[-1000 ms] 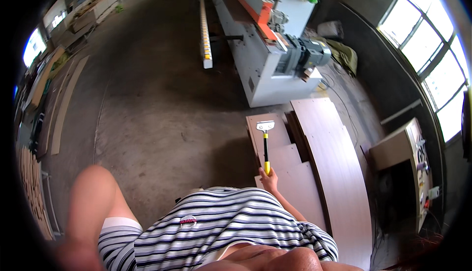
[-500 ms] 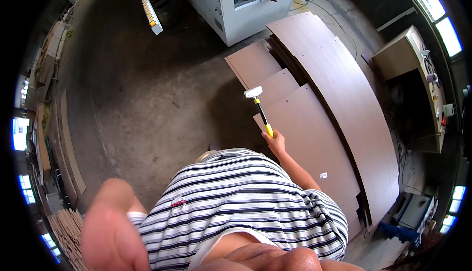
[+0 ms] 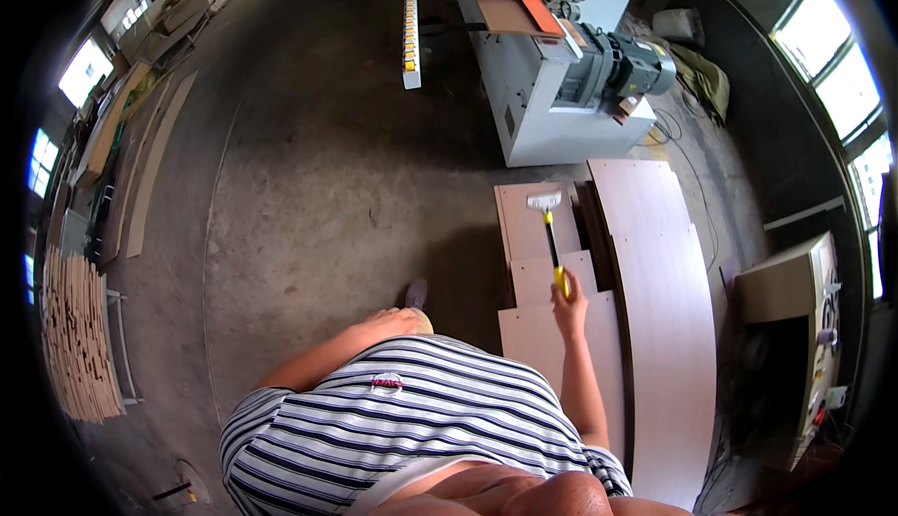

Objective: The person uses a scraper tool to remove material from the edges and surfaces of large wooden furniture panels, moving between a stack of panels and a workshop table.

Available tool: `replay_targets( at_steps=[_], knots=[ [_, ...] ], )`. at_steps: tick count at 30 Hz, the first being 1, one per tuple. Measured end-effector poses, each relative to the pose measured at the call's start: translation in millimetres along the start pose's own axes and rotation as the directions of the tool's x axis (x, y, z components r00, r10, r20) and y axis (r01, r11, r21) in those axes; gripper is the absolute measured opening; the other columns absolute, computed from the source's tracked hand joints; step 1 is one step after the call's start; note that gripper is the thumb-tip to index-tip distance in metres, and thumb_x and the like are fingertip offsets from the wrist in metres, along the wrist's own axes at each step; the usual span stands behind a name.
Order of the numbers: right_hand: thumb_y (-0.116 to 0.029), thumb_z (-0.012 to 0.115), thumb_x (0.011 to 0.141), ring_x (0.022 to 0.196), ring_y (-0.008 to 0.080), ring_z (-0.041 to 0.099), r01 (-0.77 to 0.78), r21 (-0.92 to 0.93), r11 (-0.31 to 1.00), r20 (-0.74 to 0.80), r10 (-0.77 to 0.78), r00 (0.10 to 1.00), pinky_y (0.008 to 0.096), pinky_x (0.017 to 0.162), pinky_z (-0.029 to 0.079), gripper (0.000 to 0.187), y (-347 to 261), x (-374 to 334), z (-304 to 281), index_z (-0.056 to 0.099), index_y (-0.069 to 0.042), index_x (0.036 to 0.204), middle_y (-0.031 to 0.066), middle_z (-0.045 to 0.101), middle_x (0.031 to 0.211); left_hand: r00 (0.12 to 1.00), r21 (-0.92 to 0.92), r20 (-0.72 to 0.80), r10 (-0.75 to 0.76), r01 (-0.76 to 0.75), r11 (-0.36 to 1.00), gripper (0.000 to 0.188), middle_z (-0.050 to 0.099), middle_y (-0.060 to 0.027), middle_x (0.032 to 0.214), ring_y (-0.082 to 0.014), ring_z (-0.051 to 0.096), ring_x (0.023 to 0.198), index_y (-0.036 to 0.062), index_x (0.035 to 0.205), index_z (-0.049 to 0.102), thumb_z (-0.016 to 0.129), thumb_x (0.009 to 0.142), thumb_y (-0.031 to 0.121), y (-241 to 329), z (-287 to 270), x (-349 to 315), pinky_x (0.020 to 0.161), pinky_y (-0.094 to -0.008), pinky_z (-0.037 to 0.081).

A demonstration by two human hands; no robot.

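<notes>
My right hand is closed around the yellow end of a scraper. The scraper has a black and yellow handle and a wide pale head, which points away from me over the stacked wood panels. At my waist, my left hand lies with its fingers stretched out against the light trousers by the shirt hem, and I see nothing in it. Beside the scraper, the panels step down in several layers, with a long pale panel along their right side.
Ahead stands a white machine with a grey motor and a roller rail. A bench holding small items is at the right. Thin wood strips are stacked at the left, and cables run over the floor.
My left hand has come from the near lower left to my waist. The view has shifted, so the machine and panels sit lower in it. The scraper stays in my right hand.
</notes>
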State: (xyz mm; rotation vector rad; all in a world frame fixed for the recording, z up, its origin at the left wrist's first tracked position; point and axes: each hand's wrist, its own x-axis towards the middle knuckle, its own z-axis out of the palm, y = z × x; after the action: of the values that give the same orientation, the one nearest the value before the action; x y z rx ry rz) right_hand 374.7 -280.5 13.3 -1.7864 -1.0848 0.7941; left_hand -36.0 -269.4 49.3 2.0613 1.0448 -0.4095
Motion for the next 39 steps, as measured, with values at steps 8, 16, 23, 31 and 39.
replay_targets(
  at_steps=[8, 16, 23, 31, 39],
  knots=[
    [-0.02, 0.066, 0.087, 0.09, 0.0362, 0.065, 0.489, -0.403, 0.774, -0.018, -0.541, 0.841, 0.0421, 0.079, 0.051, 0.034, -162, 242, 55, 0.063, -0.013, 0.12, 0.0161, 0.068, 0.097, 0.999, -0.116, -0.037, 0.008, -0.013, 0.993, 0.041, 0.049, -0.014, 0.136, -0.0369, 0.048, 0.123, 0.0117, 0.13, 0.052, 0.047, 0.097, 0.034, -52, -78, 45, 0.104, -0.0502, 0.039],
    [-0.026, 0.066, 0.086, 0.093, 0.0356, 0.064, 0.371, -0.572, 0.731, 0.062, -0.412, 0.909, 0.0424, 0.081, 0.05, 0.036, -236, 359, 82, 0.065, -0.02, 0.122, 0.0142, 0.068, 0.102, 0.999, 0.021, -0.051, -0.009, 0.01, 1.0, 0.037, 0.053, -0.013, 0.129, -0.035, 0.049, 0.122, 0.0122, 0.119, 0.059, 0.052, 0.094, 0.038, -141, -164, 73, 0.102, -0.0492, 0.039],
    [-0.022, 0.067, 0.085, 0.089, 0.0391, 0.065, 0.264, -0.52, 0.812, 0.207, -0.18, 0.962, 0.0408, 0.081, 0.051, 0.038, -262, 361, 51, 0.065, -0.014, 0.122, 0.0224, 0.068, 0.097, 1.0, 0.115, -0.026, 0.005, -0.002, 0.993, 0.035, 0.057, -0.0133, 0.121, -0.0334, 0.052, 0.118, 0.0107, 0.116, 0.059, 0.057, 0.092, 0.036, -172, -195, 115, 0.1, -0.0488, 0.04],
    [-0.026, 0.062, 0.089, 0.088, 0.0382, 0.065, 0.392, -0.663, 0.638, 0.324, -0.227, 0.918, 0.044, 0.078, 0.051, 0.036, -292, 358, 51, 0.065, -0.016, 0.123, 0.0208, 0.068, 0.094, 0.995, 0.05, -0.003, 0.101, -0.1, 0.994, 0.038, 0.057, -0.0129, 0.122, -0.0325, 0.052, 0.119, 0.0125, 0.12, 0.058, 0.057, 0.091, 0.037, -127, -198, 151, 0.1, -0.0496, 0.041],
    [-0.027, 0.06, 0.09, 0.088, 0.0375, 0.066, 0.444, -0.666, 0.6, 0.35, -0.274, 0.896, 0.0444, 0.078, 0.052, 0.034, -279, 365, 52, 0.064, -0.019, 0.123, 0.0202, 0.068, 0.095, 0.999, 0.039, 0.008, 0.042, -0.043, 0.998, 0.04, 0.059, -0.0158, 0.119, -0.0352, 0.054, 0.117, 0.0099, 0.118, 0.059, 0.055, 0.091, 0.038, -92, -184, 156, 0.099, -0.0506, 0.043]
  ],
)
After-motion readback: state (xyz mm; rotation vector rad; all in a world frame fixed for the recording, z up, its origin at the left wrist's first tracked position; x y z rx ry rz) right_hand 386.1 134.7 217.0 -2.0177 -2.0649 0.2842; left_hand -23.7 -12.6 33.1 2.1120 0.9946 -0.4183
